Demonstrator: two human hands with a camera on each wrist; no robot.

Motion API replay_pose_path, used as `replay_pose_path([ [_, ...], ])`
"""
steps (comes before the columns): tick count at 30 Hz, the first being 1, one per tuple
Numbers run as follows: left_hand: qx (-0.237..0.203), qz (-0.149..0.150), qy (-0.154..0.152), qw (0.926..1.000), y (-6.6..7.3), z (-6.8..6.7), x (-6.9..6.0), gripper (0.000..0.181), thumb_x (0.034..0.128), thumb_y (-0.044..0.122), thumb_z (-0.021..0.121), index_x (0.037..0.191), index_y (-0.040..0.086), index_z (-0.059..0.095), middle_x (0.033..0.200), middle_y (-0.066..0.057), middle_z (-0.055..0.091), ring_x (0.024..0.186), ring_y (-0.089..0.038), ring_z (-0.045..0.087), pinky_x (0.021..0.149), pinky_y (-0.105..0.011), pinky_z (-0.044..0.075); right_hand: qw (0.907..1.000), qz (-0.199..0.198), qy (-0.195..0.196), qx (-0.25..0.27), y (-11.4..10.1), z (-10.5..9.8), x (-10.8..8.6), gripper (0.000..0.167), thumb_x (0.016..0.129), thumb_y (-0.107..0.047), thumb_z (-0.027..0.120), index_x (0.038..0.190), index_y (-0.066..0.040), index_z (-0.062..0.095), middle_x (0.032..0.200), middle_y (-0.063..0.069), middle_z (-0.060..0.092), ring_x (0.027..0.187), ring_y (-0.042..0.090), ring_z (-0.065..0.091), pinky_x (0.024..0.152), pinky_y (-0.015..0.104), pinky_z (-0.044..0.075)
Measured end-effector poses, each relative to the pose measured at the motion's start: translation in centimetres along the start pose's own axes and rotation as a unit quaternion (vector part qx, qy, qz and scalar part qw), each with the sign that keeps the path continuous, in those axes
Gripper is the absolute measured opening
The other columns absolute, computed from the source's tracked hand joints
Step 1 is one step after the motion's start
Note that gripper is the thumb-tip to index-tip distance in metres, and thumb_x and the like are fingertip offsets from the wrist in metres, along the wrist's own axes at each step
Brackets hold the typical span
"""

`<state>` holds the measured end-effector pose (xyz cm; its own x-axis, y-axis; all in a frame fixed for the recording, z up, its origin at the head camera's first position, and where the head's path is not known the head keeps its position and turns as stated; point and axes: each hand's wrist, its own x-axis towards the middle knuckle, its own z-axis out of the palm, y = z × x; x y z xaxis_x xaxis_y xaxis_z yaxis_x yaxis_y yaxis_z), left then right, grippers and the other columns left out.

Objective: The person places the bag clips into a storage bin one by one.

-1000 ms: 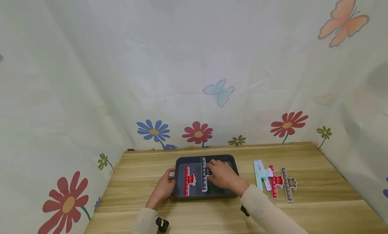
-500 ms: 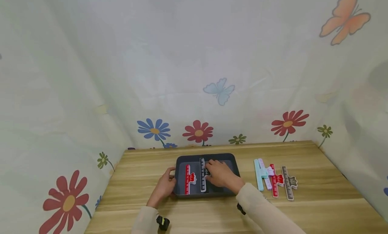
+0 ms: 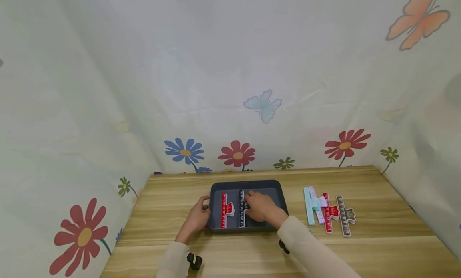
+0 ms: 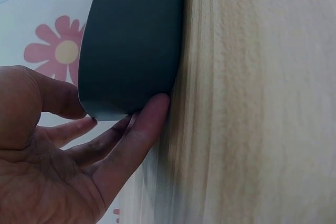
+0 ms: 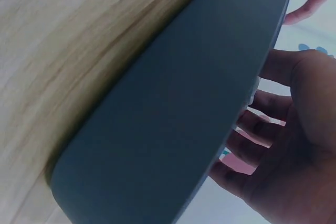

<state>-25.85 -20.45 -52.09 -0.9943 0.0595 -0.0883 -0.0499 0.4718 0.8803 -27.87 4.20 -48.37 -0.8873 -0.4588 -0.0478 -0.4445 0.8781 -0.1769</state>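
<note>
A dark grey rectangular tray sits on the wooden table. On its left side, my left hand grips the wall; the left wrist view has the thumb at the rim and a finger low near the tabletop. Inside the tray lies a red sheet-music clip with a piano-key pattern. Right of it is a black clip of the same kind, standing nearly parallel. My right hand reaches over the front wall and pinches the black clip's handle, which the fingers partly cover.
Right of the tray, on the table, lie a mint clip, a lilac clip, another red clip and a grey-brown clip. Mint and lilac overlap. A flower-printed curtain rises behind the table.
The black clip has straightened slightly, its lower end staying near the tray's front, with my right hand still at its handle. My left hand has stayed at the tray. The head view has shifted slightly.
</note>
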Motion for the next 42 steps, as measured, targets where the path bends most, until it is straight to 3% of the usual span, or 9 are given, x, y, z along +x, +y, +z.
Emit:
replay_pose_path([
  [11, 0.006, -0.003, 0.003, 1.0000, -0.3, -0.2, 0.0, 0.051, 0.0967, 0.005, 0.045, 0.147, 0.008, 0.037, 0.125, -0.033, 0.058, 0.086, -0.030, 0.067, 0.045, -0.039, 0.057, 0.9996, 0.013, -0.023, -0.007, -0.3, 1.2, 1.3, 0.042, 0.089, -0.035, 0.070, 0.126, -0.015, 0.065, 0.128, 0.008, 0.061, 0.116, 0.027, 0.060, 0.093, 0.047, 0.054],
  [29, 0.000, 0.003, -0.008, 1.0000, 0.1, 0.1, -0.3, 0.050, 0.0988, 0.006, 0.044, 0.148, 0.008, 0.035, 0.127, -0.033, 0.056, 0.089, -0.033, 0.068, 0.046, -0.039, 0.057, 0.9999, 0.008, -0.008, 0.000, -1.0, 1.6, 1.7, 0.043, 0.086, -0.033, 0.074, 0.124, -0.013, 0.065, 0.129, 0.009, 0.059, 0.121, 0.030, 0.054, 0.095, 0.051, 0.053],
  [42, 0.010, 0.002, -0.002, 0.9999, -0.1, -0.1, 0.0, 0.050, 0.0983, 0.005, 0.044, 0.148, 0.007, 0.035, 0.127, -0.034, 0.056, 0.092, -0.034, 0.067, 0.046, -0.038, 0.057, 0.9996, 0.010, -0.023, 0.011, -1.4, 1.0, 0.4, 0.065, 0.087, -0.033, 0.073, 0.144, -0.013, 0.048, 0.144, 0.011, 0.050, 0.134, 0.035, 0.046, 0.105, 0.061, 0.042],
])
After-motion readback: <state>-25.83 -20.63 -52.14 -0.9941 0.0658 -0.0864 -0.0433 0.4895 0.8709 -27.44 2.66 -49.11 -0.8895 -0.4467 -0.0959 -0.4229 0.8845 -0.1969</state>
